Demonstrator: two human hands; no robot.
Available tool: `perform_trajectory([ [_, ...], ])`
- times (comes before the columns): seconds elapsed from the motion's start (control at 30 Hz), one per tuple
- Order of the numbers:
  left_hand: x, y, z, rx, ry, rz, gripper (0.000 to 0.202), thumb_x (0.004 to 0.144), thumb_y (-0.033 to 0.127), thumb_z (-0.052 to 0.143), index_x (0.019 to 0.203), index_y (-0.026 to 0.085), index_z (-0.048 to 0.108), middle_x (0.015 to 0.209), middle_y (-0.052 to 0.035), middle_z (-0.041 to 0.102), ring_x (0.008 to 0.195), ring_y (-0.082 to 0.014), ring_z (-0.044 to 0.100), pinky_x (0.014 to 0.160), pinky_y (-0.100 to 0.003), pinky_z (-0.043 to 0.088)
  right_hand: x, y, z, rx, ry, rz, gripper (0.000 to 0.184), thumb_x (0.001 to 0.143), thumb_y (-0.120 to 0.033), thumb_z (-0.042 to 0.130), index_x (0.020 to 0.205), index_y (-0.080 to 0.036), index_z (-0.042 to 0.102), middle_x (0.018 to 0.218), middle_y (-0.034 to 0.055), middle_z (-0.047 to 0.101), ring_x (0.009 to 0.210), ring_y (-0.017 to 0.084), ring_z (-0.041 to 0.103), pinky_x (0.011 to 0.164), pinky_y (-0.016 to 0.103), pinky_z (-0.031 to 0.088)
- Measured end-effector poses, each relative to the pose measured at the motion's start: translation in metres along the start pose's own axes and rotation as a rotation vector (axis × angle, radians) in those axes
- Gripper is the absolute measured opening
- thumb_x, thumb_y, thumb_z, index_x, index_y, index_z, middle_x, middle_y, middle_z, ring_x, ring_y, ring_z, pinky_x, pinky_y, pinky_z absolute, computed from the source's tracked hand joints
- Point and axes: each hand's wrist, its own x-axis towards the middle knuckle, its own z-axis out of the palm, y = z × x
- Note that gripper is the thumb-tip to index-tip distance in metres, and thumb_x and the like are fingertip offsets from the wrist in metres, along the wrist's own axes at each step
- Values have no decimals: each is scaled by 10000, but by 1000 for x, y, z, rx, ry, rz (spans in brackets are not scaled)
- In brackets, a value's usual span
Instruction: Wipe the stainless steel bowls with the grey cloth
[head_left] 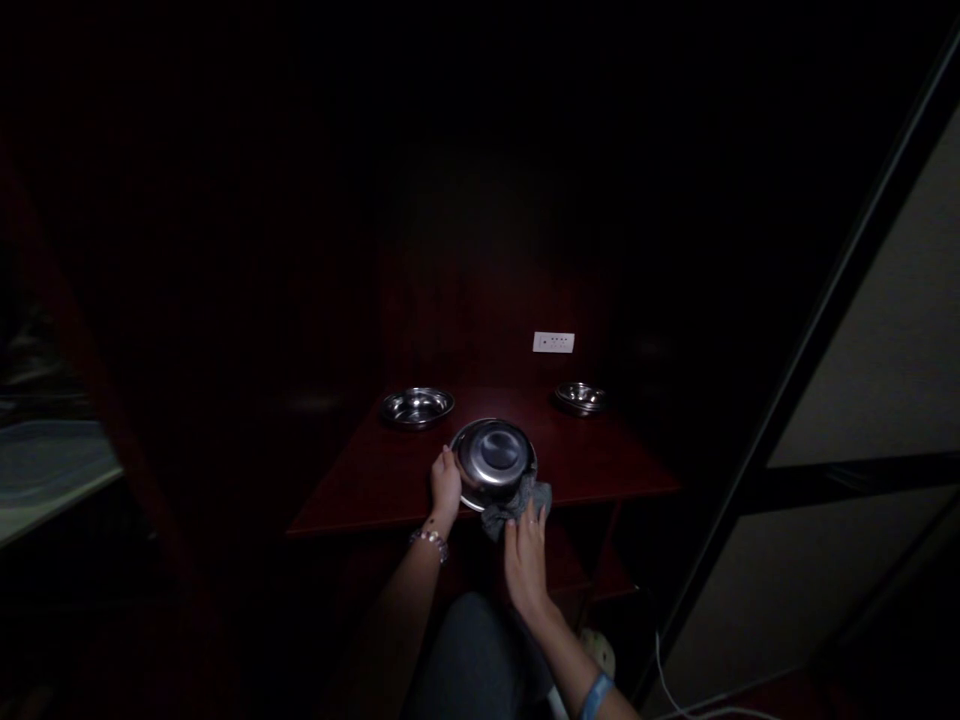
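left fingers [448,459] grip a steel bowl [498,450]; right fingers [532,518], loosely bent, hold a gray cloth [495,521] against it. wiping looks midway.

Metal bowl [491,455] partly hidden behind the grey cloth [516,502]

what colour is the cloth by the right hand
The cloth is grey, seen in the head view pressed against the upturned metal bowl.

Left wrist [437,523] carries a bracelet [430,543] of pale and dark beads; right hand [527,556] bears a thin ring [533,522]. Right forearm [564,648] shows a blue band [596,695]. Trousers [472,660] are grey.
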Motion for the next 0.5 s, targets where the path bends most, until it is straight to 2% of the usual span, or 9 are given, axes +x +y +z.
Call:
perform_trajectory([
  [0.07,1,0,0,-7,-14,-19,434,897,516,431,694,177,610,710,-71,671,688,-200,611,702,-315,475,-8,-11,4,-26,-10,-40,582,1007,-299,296,1560,-157,184,1623,123,210,1512,267,147,1205,596,145],
  [0.13,3,-2,-1,-38,-17,-39,449,885,545,443,733,167,630,759,-82,692,720,-207,627,729,-322,481,-13,-17,7,-41,-25,-71,578,1004,-299,307,1561,-200,192,1633,93,182,1510,267,153,1207,599,133],
  [0.2,4,-4,-3,-78,-6,-62,463,866,576,474,780,156,649,808,-91,708,757,-212,643,755,-326,487,-14,-21,10,-24,-45,-66,581,1004,-317,308,1564,-217,185,1630,83,195,1511,261,153,1213,597,105],
  [0.27,5,-5,-4,-127,16,-90,471,850,591,502,837,148,662,859,-95,720,797,-212,654,775,-324,494,-10,-22,11,25,-37,-17,578,1009,-337,287,1562,-198,194,1606,99,269,1512,248,150,1219,590,88],
  [0.3,6,-6,-4,-156,22,-109,474,845,594,512,865,147,666,881,-94,724,813,-209,660,780,-320,498,-6,-22,10,54,-17,16,565,1011,-343,271,1551,-182,235,1580,111,328,1511,242,158,1222,583,85],
  [0.4,5,-4,-5,-240,16,-168,491,825,611,534,912,146,666,918,-89,732,830,-201,673,781,-309,513,13,-18,2,120,41,102,512,1015,-373,242,1422,-166,473,1454,119,510,1481,227,254,1238,526,78],
  [0.5,3,0,-5,-274,9,-198,527,792,641,563,925,142,665,915,-92,735,833,-205,677,768,-311,521,37,-8,-10,170,53,132,513,1009,-447,262,1309,-180,580,1393,107,573,1431,225,356,1239,485,99],
])
